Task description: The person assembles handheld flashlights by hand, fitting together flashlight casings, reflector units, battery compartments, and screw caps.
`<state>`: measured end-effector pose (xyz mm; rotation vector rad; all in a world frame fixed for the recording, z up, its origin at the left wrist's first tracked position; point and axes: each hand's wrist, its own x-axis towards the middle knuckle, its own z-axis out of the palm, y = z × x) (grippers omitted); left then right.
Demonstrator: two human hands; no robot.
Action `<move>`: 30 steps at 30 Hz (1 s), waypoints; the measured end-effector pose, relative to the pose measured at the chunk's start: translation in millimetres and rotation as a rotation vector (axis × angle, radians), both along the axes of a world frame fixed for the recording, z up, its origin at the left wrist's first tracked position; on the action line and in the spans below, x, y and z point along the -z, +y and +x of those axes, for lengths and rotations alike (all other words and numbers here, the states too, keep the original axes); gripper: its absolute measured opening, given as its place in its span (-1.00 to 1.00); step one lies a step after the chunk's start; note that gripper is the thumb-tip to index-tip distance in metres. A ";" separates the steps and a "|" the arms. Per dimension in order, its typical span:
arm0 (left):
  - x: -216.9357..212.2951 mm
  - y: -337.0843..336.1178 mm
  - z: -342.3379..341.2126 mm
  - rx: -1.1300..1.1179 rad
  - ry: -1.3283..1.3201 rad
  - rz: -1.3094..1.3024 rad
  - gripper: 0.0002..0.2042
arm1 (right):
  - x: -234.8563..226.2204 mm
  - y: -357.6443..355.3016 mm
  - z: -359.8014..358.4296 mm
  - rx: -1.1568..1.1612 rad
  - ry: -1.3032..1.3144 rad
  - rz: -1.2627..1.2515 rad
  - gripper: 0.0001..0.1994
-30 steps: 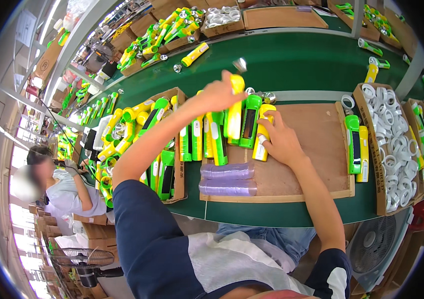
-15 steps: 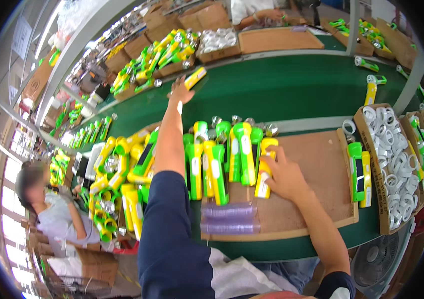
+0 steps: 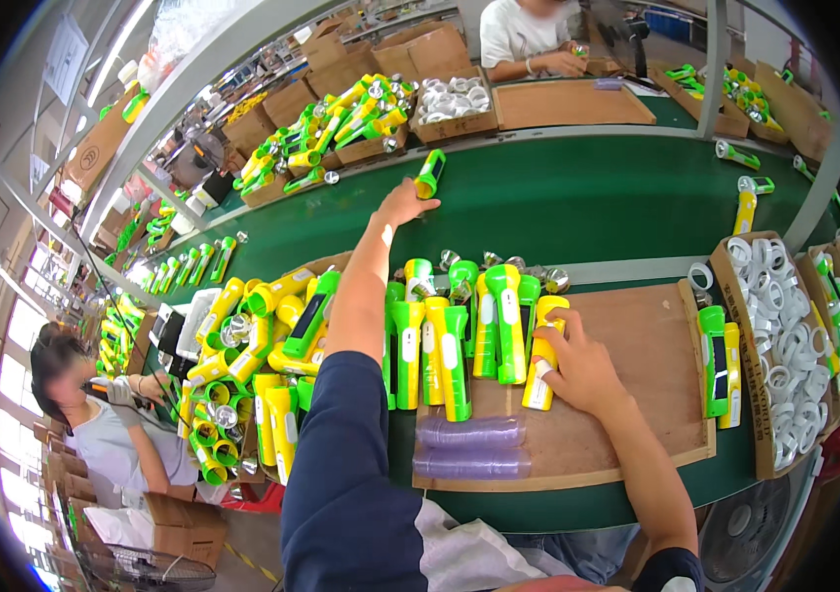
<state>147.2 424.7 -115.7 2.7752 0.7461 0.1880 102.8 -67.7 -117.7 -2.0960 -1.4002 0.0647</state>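
Left hand (image 3: 402,203) outstretched, touching flashlight (image 3: 429,174).

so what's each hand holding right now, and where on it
The left hand is stretched out on the green conveyor belt, fingers touching the near end of a green-and-yellow plastic flashlight. The right hand grips a yellow flashlight around its middle.

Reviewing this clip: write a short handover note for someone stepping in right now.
Left hand: stretched out over the green belt, fingers open at a green and yellow flashlight lying there; contact unclear.
Right hand: resting on a yellow flashlight on the wooden board.
Done: one flashlight out on the belt.
Left: a row of flashlights lying side by side on the board's left part.
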 end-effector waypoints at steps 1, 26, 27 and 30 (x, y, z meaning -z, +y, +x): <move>1.3 -8.5 7.2 0.014 -0.009 0.000 -0.22 | 1.8 -1.0 0.3 0.014 -0.009 0.000 -0.61; -57.7 -102.2 13.5 0.142 0.431 -0.446 -0.32 | 4.7 -9.2 3.5 0.012 0.062 0.064 -0.65; -77.8 -114.0 4.6 0.171 0.518 -0.452 -0.29 | 5.8 -9.3 4.3 0.004 0.052 0.070 -0.65; -122.9 -131.5 -12.1 0.176 0.650 -0.335 -0.46 | 6.3 -6.8 4.0 -0.010 0.023 0.088 -0.64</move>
